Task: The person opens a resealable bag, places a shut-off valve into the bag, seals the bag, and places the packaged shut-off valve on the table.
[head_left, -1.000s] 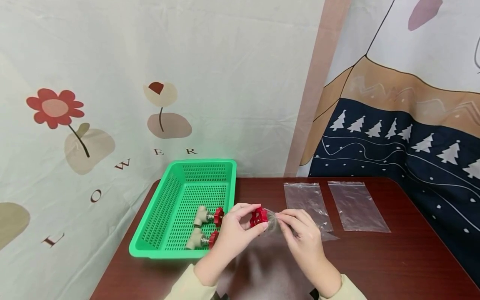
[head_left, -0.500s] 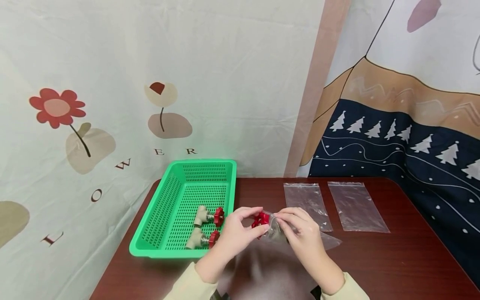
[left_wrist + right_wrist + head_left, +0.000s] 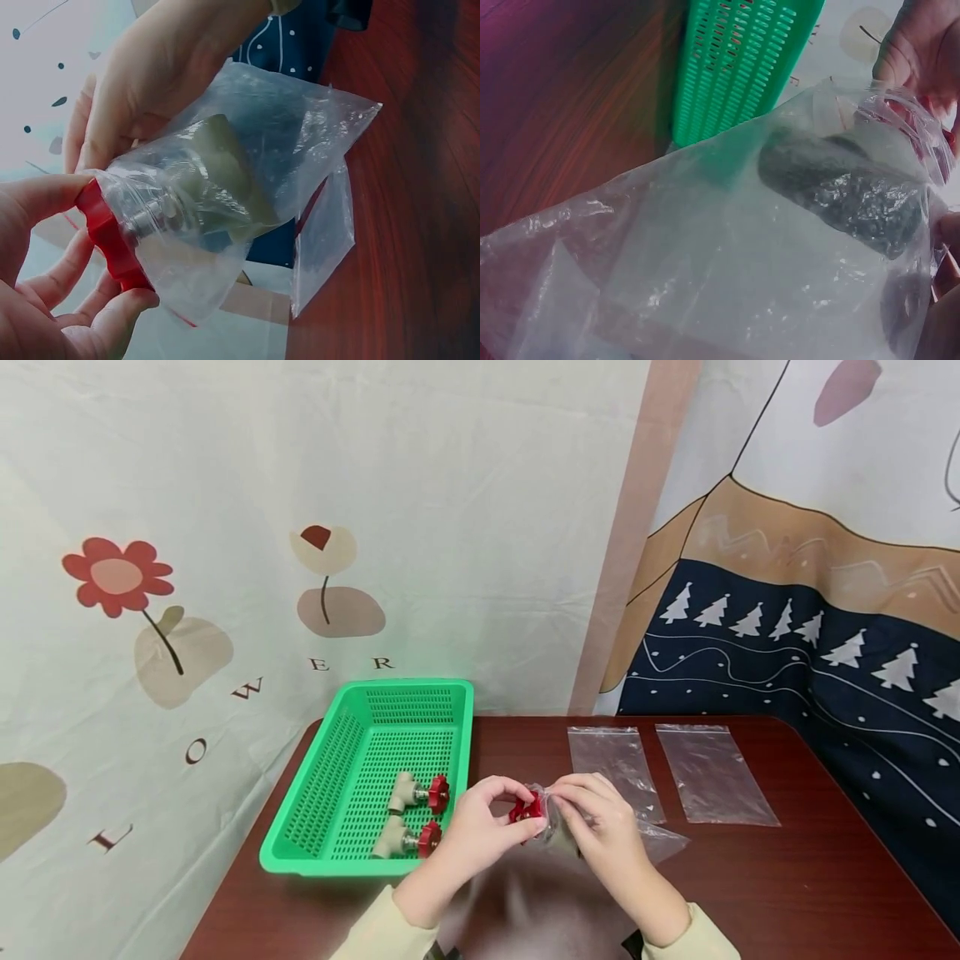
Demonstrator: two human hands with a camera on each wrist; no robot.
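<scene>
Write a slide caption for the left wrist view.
The left hand grips the red handwheel of a valve bagged in clear plastic, with the right hand at the bag.

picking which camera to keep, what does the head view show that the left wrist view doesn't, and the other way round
Only the head view: the green basket, the two valves lying in it, and the red flower printed on the wall cloth.

Only the left wrist view: the metal stem behind the red handle, which can't be made out from the head.

Both: that red handle pinched by the left hand, the right hand at the clear bag, and the dark red table.
</scene>
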